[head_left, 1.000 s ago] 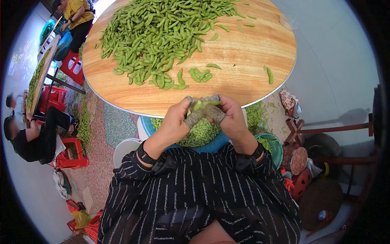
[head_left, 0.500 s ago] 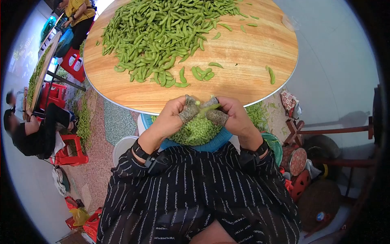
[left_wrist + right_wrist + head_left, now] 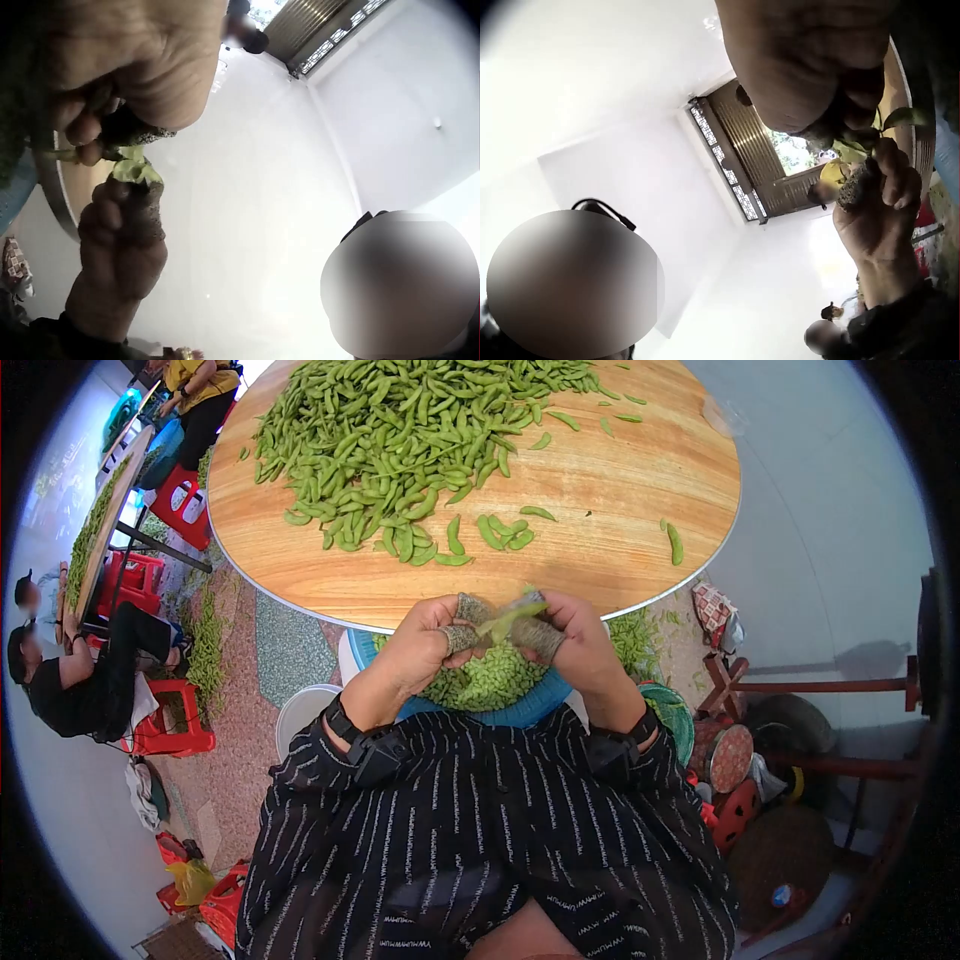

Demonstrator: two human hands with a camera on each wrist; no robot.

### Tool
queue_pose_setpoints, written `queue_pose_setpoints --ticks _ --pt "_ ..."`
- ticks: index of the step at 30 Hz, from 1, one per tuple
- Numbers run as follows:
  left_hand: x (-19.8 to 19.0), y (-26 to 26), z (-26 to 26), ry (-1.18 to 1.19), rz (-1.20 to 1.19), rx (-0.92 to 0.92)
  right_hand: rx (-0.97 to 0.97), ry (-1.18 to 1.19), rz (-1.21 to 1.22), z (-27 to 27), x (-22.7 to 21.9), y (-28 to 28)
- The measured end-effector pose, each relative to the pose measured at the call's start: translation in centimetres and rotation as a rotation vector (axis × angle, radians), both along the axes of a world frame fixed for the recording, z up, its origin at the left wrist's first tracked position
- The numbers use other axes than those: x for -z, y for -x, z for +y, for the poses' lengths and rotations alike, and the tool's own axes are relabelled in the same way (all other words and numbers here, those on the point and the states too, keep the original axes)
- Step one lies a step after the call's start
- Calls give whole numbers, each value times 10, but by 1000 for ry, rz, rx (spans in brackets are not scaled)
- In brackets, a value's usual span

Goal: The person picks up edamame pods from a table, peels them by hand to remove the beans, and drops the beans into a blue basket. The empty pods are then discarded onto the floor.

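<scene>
Over a blue basin (image 3: 527, 712) of shelled green beans (image 3: 485, 682), my two hands face each other near the table edge. Grey woven covers wrap the thumbs and forefingers. My left hand (image 3: 408, 645) pinches one end of a green soybean pod (image 3: 500, 623). My right hand (image 3: 582, 645) grips its other end between thumb and fingers. In the left wrist view the pod (image 3: 135, 171) looks split, its pale inside showing at the right fingertips. The fingers hide part of it.
A big heap of soybean pods (image 3: 385, 455) covers the far left of the round wooden table (image 3: 620, 500), with several loose pods nearer me. A white bucket (image 3: 300, 715) stands left of the basin, a green basket (image 3: 675, 725) right. People sit and stand beside another table at left.
The hands came slightly apart, then closed in again on a pod. Half a second ago a bean showed at the left fingertips and the pod lay in the right hand; now it spans both.
</scene>
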State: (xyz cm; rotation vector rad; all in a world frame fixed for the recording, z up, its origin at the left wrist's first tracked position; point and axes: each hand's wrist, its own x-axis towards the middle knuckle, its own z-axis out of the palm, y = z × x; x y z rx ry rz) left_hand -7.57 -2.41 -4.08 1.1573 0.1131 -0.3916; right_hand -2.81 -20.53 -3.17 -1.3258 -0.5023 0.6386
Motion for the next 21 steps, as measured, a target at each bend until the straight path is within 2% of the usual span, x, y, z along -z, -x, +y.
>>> queue_pose_setpoints --ticks 2,3,5,6,8,9,11,12,14,15,16,17,19,21 --pt "5 4 2 -143 -51 15 48 -82 216 -5 1 -4" --pt "8 7 0 -144 -49 18 51 -83 218 -9 3 -4" --pt "14 13 -4 -492 -399 -17 86 -102 253 -21 5 -5" --pt "13 14 -3 -491 -398 -10 92 -103 254 -29 3 -4" --pt "8 15 2 -640 -646 180 210 93 150 -53 -5 -3" --pt "5 16 1 -638 -646 185 189 211 68 -73 -3 -5" --pt "-2 15 -1 -834 -824 177 173 409 -106 -121 17 -8" --pt "-13 14 -1 -834 -826 178 182 490 -195 -144 32 -6" --pt "-32 7 -3 -840 -501 197 256 1115 -495 -183 42 -1" --pt "-28 1 -1 -839 -506 198 333 1278 -577 -210 64 6" --pt "-19 -6 2 -814 -505 106 410 1440 -658 -227 84 13" --pt "-11 -13 6 -788 -501 14 410 1439 -656 -230 83 18" --pt "-11 -27 11 -820 -475 3 403 1364 -458 -232 76 23" --pt "-17 -38 10 -1009 -468 -42 408 1287 -425 -217 64 25"
